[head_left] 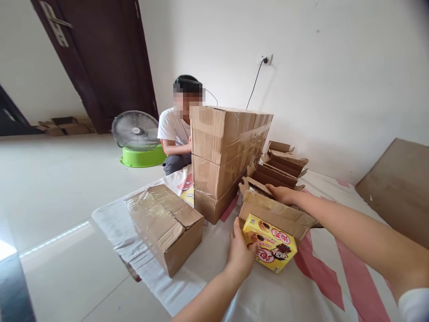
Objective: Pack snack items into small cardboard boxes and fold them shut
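Note:
A yellow snack box with red lettering and a cartoon figure rests on the cloth, tilted against an open cardboard box. My left hand grips the snack box at its left end, thumb across the printed face. Over the open cardboard box lies my right hand, touching an inner flap; most of its fingers are hidden, so their grip cannot be made out. Behind it, several more open cardboard boxes stand in a row.
Taped cartons form a tall stack in the middle. A closed carton sits at the left on the cloth-covered surface. Behind the stack a person in a white shirt sits near a fan and a green tub.

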Tool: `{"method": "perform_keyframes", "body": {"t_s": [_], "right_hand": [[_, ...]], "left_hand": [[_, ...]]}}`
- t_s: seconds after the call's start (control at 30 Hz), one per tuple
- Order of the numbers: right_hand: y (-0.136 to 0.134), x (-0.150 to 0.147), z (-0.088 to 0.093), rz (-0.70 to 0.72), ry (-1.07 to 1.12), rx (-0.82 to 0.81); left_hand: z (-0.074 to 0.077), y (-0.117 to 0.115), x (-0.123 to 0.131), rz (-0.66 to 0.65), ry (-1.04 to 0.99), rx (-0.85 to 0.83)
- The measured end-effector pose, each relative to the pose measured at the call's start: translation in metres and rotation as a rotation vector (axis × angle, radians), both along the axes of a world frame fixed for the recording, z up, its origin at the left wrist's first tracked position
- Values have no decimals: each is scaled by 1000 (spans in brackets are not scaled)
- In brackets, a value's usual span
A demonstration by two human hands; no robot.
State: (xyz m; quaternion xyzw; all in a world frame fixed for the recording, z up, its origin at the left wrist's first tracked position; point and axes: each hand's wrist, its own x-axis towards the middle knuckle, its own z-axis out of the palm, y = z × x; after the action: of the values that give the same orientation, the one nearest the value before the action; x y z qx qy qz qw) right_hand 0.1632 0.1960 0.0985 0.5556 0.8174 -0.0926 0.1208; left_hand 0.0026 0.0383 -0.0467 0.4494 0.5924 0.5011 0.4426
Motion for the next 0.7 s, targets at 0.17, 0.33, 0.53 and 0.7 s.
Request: {"method": "perform_keyframes", "body": {"t_s": [0.17, 0.33, 0.53, 0.7], "right_hand": [[-4, 25, -1, -20, -8, 17], [-7, 53, -3, -26, -20, 28], [-4, 64, -13, -57, -46, 78], [-11, 86, 7, -131, 318, 171]], "left_hand": [[17, 0, 14, -99, 42, -85], [21, -4, 34, -163, 104, -123], [8, 7, 45, -164, 68, -106], [-6, 12, 36, -158, -25, -70]]}}
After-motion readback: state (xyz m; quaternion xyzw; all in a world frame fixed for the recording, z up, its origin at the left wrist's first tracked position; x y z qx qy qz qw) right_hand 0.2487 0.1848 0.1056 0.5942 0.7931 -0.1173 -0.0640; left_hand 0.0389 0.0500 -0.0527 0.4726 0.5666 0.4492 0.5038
